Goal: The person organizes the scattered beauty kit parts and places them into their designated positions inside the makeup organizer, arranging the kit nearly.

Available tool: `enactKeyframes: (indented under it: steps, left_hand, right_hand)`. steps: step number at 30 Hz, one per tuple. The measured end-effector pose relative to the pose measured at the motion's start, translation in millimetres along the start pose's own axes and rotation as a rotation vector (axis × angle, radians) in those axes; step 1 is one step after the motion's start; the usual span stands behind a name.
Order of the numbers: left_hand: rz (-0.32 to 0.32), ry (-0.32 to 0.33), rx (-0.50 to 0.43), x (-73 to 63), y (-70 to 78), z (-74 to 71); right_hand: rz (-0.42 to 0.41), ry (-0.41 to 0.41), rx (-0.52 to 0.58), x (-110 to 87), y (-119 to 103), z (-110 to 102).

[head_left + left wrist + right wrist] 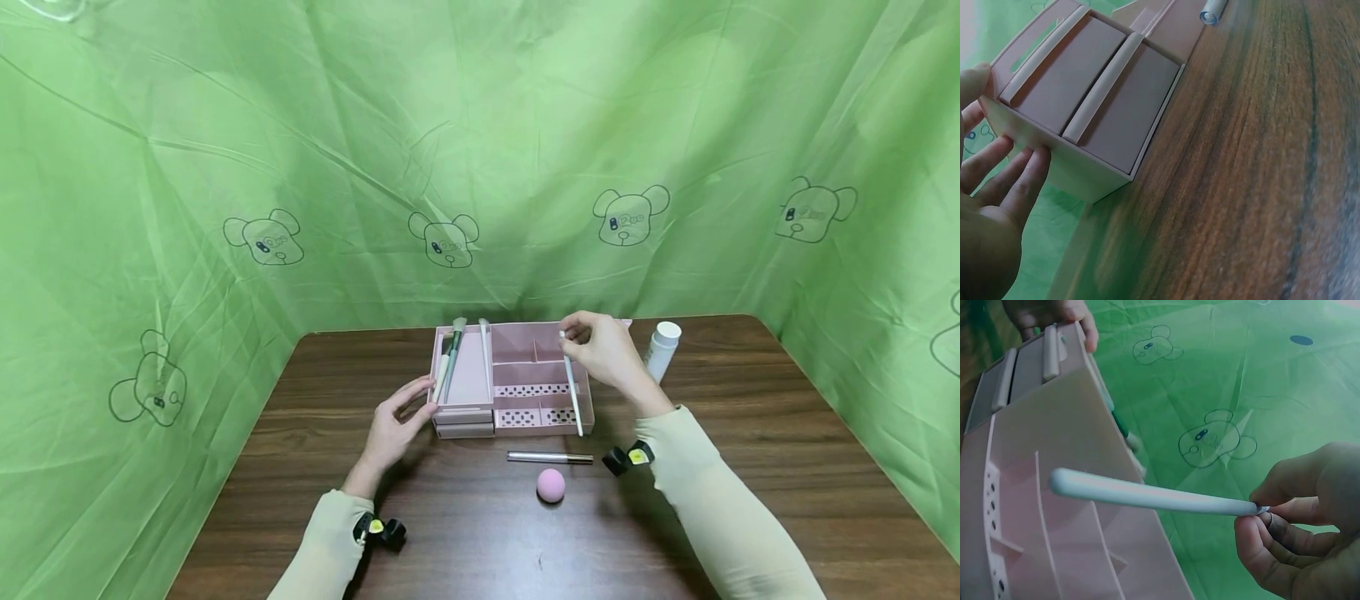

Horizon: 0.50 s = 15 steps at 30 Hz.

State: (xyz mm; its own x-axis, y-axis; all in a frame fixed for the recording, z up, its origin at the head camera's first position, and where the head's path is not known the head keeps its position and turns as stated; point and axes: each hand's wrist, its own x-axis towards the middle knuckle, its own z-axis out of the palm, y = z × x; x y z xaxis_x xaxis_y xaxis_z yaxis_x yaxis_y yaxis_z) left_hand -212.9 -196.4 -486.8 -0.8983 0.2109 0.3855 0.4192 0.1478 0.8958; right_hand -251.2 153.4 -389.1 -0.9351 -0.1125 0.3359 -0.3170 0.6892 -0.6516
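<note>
My right hand [603,350] pinches a slim white makeup brush [572,396] by one end, above the right side of a pink organizer [471,383]. In the right wrist view the smooth handle [1154,495] points away from the fingertips, and a bit of silver shows at the pinch; the brush's head is hidden in the hand. My left hand [393,429] rests on the organizer's left front corner. Its extended fingers touch the side wall in the left wrist view, with the thumb near the top edge. A green brush [454,354] and a white brush [484,354] lie in the organizer's top tray.
In front of the organizer lie a silver tube [549,457] and a pink ball-shaped sponge [551,486]. A white bottle [663,350] stands right of it, behind my right forearm. Two drawers [1122,103] fill the organizer's left front. Green cloth [525,167] hangs behind the wooden table [330,375].
</note>
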Motion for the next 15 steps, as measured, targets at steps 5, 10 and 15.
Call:
enactKeyframes:
  steps: [5,10,15]
  left_hand:
    - [0.021,0.001,0.019,0.4,-0.6,-0.6]
    - [0.010,0.003,0.020,0.3,-0.8,-0.6]
    - [0.014,0.000,0.017,0.7,-1.9,-0.3]
  right_hand:
    - [0.002,0.006,0.010,8.7,-10.2,2.8]
    - [-0.005,0.000,0.036,15.8,-22.0,7.0]
    - [-0.005,0.002,0.047,22.2,-32.4,10.7]
